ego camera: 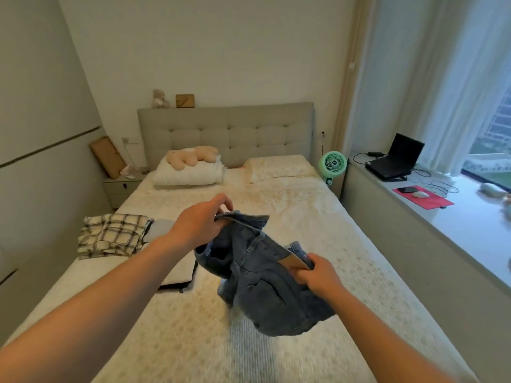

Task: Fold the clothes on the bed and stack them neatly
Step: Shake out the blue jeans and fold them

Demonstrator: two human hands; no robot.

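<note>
The right hand (318,275) grips the waistband of the blue jeans (265,275) at the tan leather patch, fingers curled round the denim. The jeans hang bunched between both hands, above the middle of the bed (290,205), with the lower fabric sagging toward the bedspread; whether it touches the cover cannot be determined. The left hand (201,225), farther out, pinches the opposite end of the waistband between thumb and fingertips. To the left of the jeans, a flat pale folded garment with a dark edge (179,272) lies on the bedspread, partly hidden by the left forearm. Beyond it, near the left edge of the bed, a checked garment (110,236) lies loosely folded, resting partly on a grey item (161,229). At the far end, a stuffed toy (190,157) lies on a folded white quilt (188,174) before the padded headboard (226,131). A green fan (333,163) stands beside the bed to the right, and a laptop (395,158) sits on the window ledge.
</note>
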